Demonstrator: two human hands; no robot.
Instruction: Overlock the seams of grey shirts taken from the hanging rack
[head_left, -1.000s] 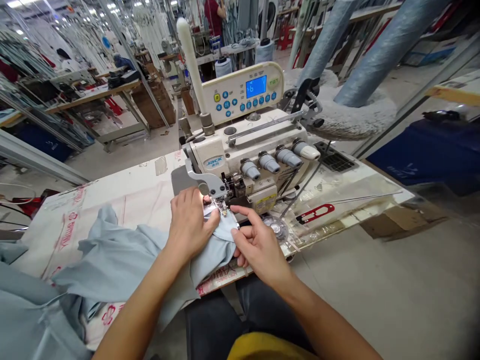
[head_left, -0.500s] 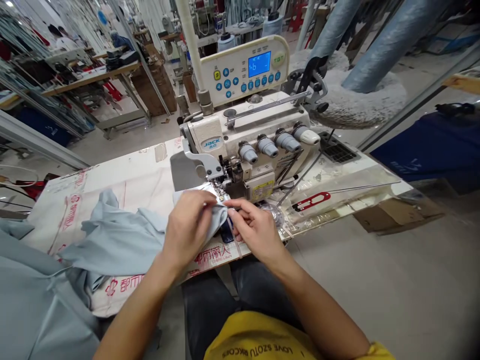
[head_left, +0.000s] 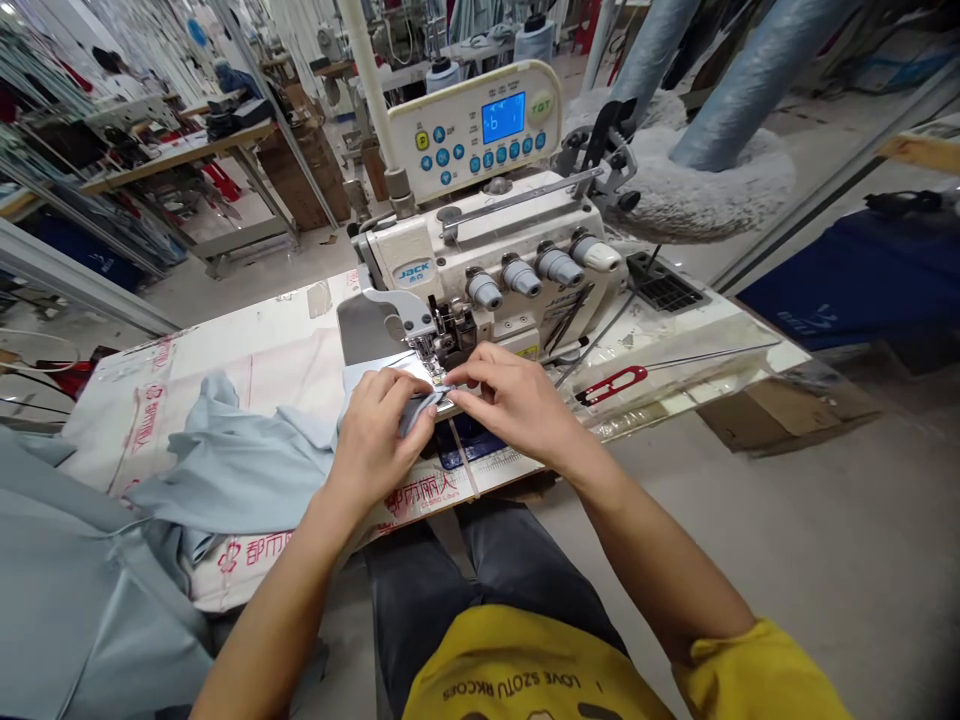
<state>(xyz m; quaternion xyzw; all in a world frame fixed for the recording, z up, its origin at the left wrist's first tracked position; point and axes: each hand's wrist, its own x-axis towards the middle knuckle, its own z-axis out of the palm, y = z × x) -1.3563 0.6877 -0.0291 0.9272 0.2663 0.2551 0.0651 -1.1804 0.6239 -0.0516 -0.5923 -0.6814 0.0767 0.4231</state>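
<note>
A cream overlock sewing machine (head_left: 480,270) stands on the worktable (head_left: 247,350). Pale blue fabric (head_left: 232,465) lies bunched on the table and trails off to the left. My left hand (head_left: 379,435) is closed, pinching the fabric's edge just in front of the presser foot (head_left: 435,365). My right hand (head_left: 510,400) is closed too, its fingertips pinching the same edge together with a thin pale strip (head_left: 465,470) that hangs toward me. The two hands nearly touch at the needle area.
Red thread snips (head_left: 615,382) lie on the table right of the machine. The control panel (head_left: 476,130) with a blue screen rises behind. Grey ducts (head_left: 742,90), other worktables (head_left: 172,160) and a blue bin (head_left: 862,280) surround the station. More blue cloth (head_left: 67,600) piles at lower left.
Both hands have come together at the presser foot. My right hand moved up and left from the table edge, now pinching the fabric edge and strip. The fabric was gathered closer to the needle.
</note>
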